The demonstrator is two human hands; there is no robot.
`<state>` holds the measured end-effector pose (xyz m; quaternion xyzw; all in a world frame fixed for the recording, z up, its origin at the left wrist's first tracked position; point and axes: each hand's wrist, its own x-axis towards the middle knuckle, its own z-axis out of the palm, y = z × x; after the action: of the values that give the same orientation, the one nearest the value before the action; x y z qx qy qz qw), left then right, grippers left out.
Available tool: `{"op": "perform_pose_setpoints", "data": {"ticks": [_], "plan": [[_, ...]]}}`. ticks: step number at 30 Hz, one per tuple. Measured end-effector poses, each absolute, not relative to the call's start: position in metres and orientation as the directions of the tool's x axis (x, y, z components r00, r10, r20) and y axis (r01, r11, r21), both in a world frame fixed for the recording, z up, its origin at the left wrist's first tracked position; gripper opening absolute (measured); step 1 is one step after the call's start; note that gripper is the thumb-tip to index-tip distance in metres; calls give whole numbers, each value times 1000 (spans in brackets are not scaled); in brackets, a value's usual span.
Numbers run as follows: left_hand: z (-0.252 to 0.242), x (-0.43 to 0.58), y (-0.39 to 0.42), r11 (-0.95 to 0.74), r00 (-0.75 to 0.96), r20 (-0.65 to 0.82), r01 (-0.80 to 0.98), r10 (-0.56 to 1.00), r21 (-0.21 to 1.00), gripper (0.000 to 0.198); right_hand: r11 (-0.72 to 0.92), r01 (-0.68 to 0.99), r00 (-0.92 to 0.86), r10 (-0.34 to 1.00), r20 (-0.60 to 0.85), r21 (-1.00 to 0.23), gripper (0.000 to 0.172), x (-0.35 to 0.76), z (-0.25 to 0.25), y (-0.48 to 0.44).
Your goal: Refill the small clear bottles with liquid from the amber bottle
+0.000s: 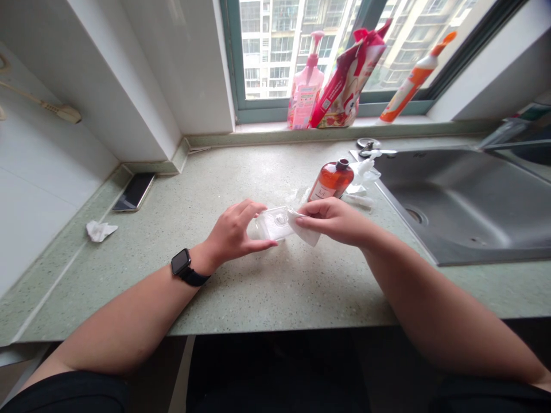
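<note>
I count two hands [235, 229] [333, 221], one clear container [275, 223], one held white sheet [309, 232], one amber bottle [333, 180], one phone [134, 191], one watch [181, 263], one sink [456, 198].

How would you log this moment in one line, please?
left hand: holds clear plastic box; right hand: pinches thin white sheet; beyond right hand: amber bottle

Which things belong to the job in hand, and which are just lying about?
Likely in use:
clear plastic box, left hand
thin white sheet, right hand
possibly the amber bottle

Likely lying about:
phone
crumpled tissue
pink pump bottle
red pouch
</note>
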<state>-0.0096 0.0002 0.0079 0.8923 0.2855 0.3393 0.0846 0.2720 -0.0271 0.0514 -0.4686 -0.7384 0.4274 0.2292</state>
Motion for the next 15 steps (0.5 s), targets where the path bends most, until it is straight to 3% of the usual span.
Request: {"op": "perform_pose_setpoints", "data": {"ticks": [5,10,15], "plan": [[7,-10,1,-815,604,547,449,579,367,63,47,422,-570,790,-225,-905,44,285,56,-20],[9,-10,2,-816,608,544,446,578,368,62,1,392,-529,818,-225,-920,39,305,56,-9],[9,-10,2,-813,608,540,445,582,376,61,59,573,-511,805,-300,-817,30,320,49,1]]}}
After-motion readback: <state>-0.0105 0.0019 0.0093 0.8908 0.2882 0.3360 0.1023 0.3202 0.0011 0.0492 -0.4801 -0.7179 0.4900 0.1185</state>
